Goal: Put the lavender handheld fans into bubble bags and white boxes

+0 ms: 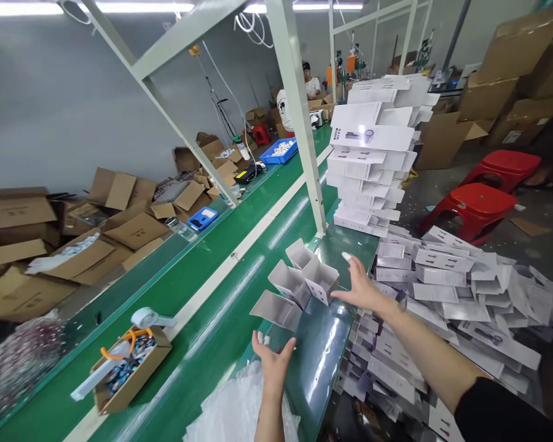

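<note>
Several small white boxes stand upright with open tops, grouped where the green bench meets the dark green ledge. The nearest box is just beyond my left hand, whose fingers are spread and hold nothing. My right hand is also open, thumb and fingers apart, beside the rightmost box; its thumb tip is close to that box, and I cannot tell if it touches. White covers sit on some fingertips of both hands. Below my left hand lies a pile of clear plastic bags.
A tall stack of flattened white boxes rises at the ledge's far end. More white boxes heap at the right. A metal post stands behind the open boxes. At left sits a carton of small packets. Red stools stand right.
</note>
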A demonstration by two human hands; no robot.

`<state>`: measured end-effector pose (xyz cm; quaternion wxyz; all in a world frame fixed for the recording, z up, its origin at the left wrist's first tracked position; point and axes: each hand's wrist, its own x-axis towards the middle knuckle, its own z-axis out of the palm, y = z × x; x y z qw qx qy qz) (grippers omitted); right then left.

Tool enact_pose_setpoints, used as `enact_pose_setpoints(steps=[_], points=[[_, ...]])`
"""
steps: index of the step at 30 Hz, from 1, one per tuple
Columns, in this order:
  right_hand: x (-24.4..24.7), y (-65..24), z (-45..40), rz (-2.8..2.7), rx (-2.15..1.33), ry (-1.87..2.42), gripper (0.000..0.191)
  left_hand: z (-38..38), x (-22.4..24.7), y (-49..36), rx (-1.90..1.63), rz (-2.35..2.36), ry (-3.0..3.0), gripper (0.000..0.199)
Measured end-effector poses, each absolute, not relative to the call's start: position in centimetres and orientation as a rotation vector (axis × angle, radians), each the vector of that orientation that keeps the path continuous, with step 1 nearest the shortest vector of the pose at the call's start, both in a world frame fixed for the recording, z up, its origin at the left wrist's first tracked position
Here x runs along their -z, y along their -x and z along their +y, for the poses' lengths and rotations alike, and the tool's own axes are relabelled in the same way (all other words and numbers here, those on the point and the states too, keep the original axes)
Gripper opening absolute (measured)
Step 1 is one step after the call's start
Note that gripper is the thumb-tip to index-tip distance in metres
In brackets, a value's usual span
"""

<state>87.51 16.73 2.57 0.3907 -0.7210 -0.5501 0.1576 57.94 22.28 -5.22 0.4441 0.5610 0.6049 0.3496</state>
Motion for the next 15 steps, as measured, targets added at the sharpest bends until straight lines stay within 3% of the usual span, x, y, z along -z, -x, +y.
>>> enact_pose_setpoints(steps=[2, 3, 6, 11, 15], points=[[-7.8, -88.0, 17.6, -1.773, -0.299, 1.633, 0.058, 21.9, 4.5, -57.3, -0.905, 1.499, -1.403, 0.107], [-9.9, -87.9, 18.5, -1.939, -0.258, 1.549, 0.049, 21.8, 4.1, -57.2, -0.917, 1.497, -1.411, 0.106], [-12.7, -86.2, 22.5, -2.274, -0.137, 1.424, 0.041, 21.5, 3.3, -57.6, -0.928, 1.47, -1.44, 0.103], [-8.9, -83.0, 29.4, -2.405, -0.094, 1.631, 0.017, 21.6, 2.8, -58.8, -0.949, 1.408, -1.455, 0.098], [-7.4, -82.3, 33.0, -2.452, -0.218, 1.91, 0.013, 22.2, 3.1, -59.1, -0.974, 1.383, -1.4, 0.096]])
